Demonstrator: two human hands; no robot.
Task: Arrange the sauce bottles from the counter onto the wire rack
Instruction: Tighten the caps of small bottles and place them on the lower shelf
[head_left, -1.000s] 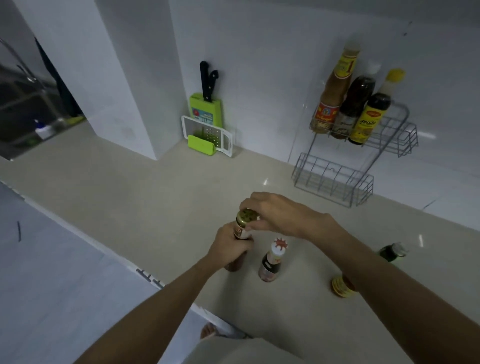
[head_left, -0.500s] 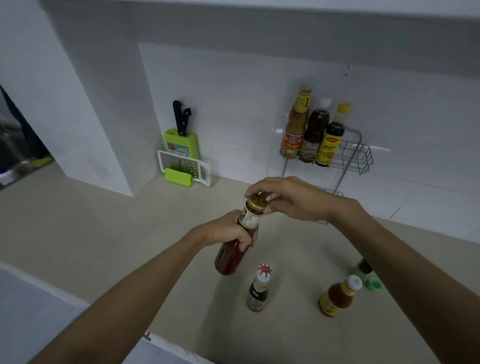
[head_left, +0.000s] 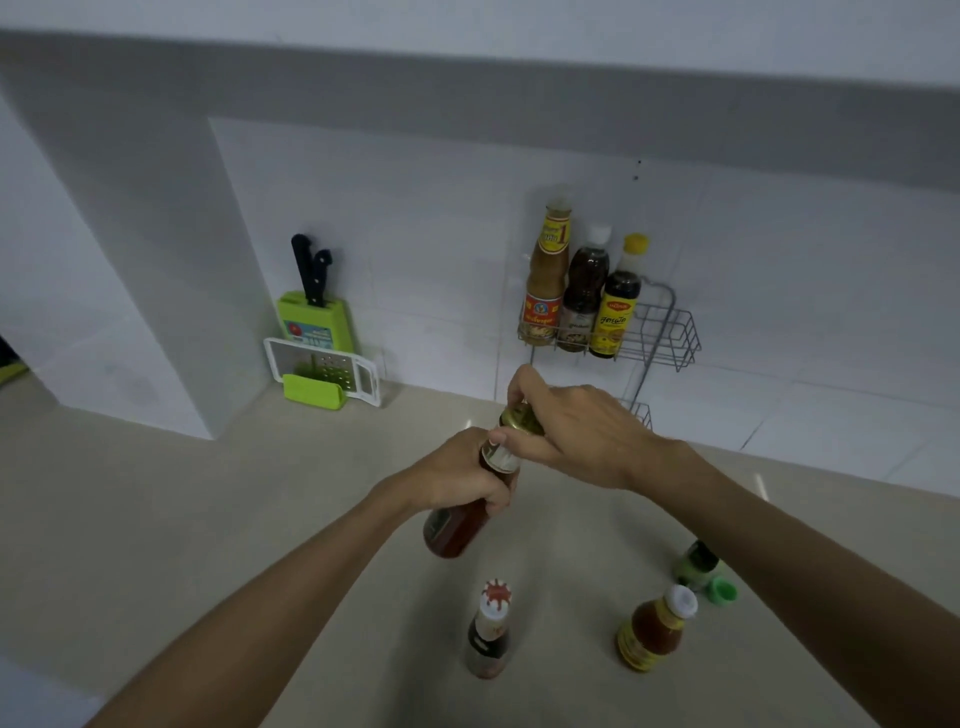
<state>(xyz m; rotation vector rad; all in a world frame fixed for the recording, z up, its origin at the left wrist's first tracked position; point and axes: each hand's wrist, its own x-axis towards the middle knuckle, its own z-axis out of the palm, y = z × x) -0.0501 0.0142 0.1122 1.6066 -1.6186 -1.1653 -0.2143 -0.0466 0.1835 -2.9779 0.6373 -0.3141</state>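
A pale beige, smooth worktop (head_left: 182, 519) with faint glints of reflected light meets a white tiled wall (head_left: 415, 234) beneath a grey band. Against the wall stands a two-tier wire rack (head_left: 670, 332) of thin grey metal; its upper basket holds three upright bottles side by side: a tall one of tan sauce (head_left: 545, 280), a dark brown one with a white cap (head_left: 586, 291) and a dark one with a yellow cap and yellow label (head_left: 618, 306). To the left, in the corner, a green plastic knife block (head_left: 317, 325) carries black-handled knives, with a white grater (head_left: 322, 369) propped in front. Held tilted above the worktop, a glass bottle of red sauce (head_left: 457, 525) has the left hand (head_left: 457, 478) wrapped round its neck, grip closed on the glass, and the right hand (head_left: 576, 431) closed over its gold metal cap (head_left: 519, 418), fingertips pinching the rim. On the worktop below stand a small dark bottle with a red-and-white cap (head_left: 488, 634), an orange-red sauce bottle with a white cap and yellow label (head_left: 652, 631), and, partly hidden by the right forearm, a green bottle (head_left: 696, 566) beside a loose green cap (head_left: 723, 591).
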